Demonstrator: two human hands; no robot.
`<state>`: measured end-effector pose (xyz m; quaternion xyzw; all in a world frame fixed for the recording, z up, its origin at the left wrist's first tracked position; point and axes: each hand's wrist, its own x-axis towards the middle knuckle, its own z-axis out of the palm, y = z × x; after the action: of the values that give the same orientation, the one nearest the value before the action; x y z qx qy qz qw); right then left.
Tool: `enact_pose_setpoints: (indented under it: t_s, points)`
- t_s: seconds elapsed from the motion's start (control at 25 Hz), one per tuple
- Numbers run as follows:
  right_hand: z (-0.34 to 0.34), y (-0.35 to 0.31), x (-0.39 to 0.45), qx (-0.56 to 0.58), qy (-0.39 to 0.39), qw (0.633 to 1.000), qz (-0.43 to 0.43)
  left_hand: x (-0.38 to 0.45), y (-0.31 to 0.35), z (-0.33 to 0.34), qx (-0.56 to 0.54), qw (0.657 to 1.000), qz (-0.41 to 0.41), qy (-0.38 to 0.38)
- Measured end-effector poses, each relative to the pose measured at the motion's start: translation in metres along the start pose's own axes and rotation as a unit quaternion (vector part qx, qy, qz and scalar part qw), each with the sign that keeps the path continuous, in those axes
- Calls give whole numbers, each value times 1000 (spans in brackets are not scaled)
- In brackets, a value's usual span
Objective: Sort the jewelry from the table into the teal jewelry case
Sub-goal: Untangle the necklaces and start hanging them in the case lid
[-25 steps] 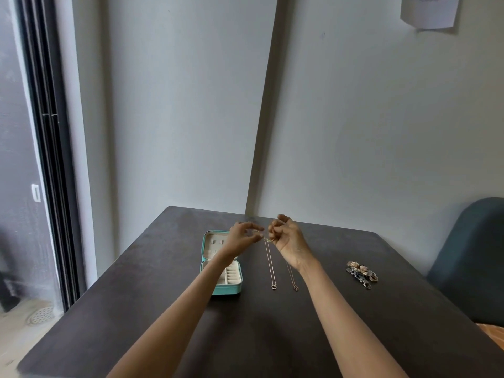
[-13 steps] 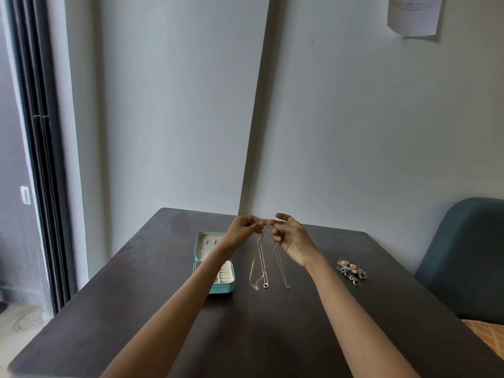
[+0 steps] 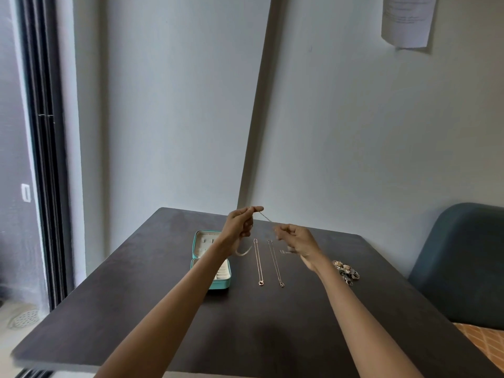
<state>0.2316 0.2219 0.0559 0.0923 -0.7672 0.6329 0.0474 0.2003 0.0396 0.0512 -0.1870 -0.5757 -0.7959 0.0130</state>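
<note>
I have both hands raised over the middle of the frame, above the dark table (image 3: 152, 309). My left hand (image 3: 240, 225) pinches one end of a thin chain (image 3: 266, 218) between thumb and forefinger, and my right hand (image 3: 296, 237) pinches it a little lower and to the right, so a short stretch runs taut between them. I judge I hold it this way to keep the fine links straight and free of knots before laying it away. A pale loop (image 3: 243, 251) hangs below my left hand; it seems to be the rest of that chain, though the blur makes it hard to be sure.

The teal jewelry case (image 3: 211, 261) lies open left of centre, partly behind my left forearm, its cream lining and ring rolls facing up, ready to receive pieces. Just right of it, two necklaces (image 3: 268, 263) lie stretched out side by side, pendants toward me, apart from each other, likely so they do not tangle. Farther right, past my right wrist, a small heap of mixed jewelry (image 3: 345, 272) waits on the table. Most of the sorting appears undone.
</note>
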Motion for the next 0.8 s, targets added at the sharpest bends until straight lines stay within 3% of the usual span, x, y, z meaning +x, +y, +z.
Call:
enact_pose_setpoints:
  t_s: [0.16, 0.28, 0.4, 0.48, 0.6, 0.72, 0.8]
  points:
    - [3, -1, -3, 17, 71, 996, -55, -2, -3, 5, -32, 999, -28, 7]
    - [8, -5, -4, 128, 67, 989, -38, -8, -10, 5, 3, 1000, -30, 4]
    - [10, -7, 3, 326, 112, 939, 6, -17, -17, 12, 83, 996, -17, -16]
    - [12, -6, 9, 410, 127, 902, 39, -20, -19, 17, 72, 996, -14, -45]
    - [16, 2, 13, 352, 130, 924, 67, -19, -14, 19, -58, 995, -30, -78]
    - [18, 11, 10, 204, 133, 967, 72, -14, 3, 22, -274, 960, -58, -29]
    - [17, 15, 2, 92, 112, 987, 75, -6, 10, 21, -336, 941, -37, 3]
